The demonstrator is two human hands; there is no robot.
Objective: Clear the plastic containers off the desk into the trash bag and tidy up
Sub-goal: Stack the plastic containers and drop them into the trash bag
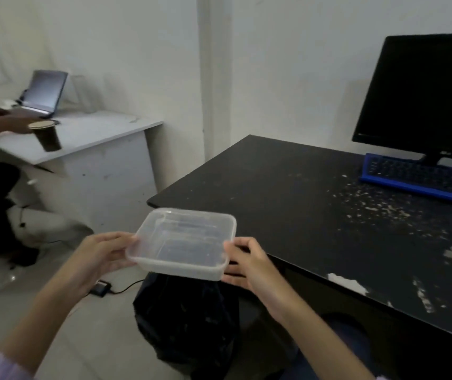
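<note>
We see a clear, colourless container (181,242), a black trash bag (189,325), a black worktop (288,187) flecked with pale specks, a blue-framed keyboard (417,179) and a black monitor (422,94).

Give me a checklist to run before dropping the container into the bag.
1. Both hands hold the container: ok, left hand and right hand grip opposite ends.
2. Container above the bag: ok, bag sits directly below.
3. Bag mouth open: cannot tell, container hides it.
4. Container empty: ok, looks clear inside.
5. Desk free of containers: ok in view, though crumbs remain near the keyboard.
</note>
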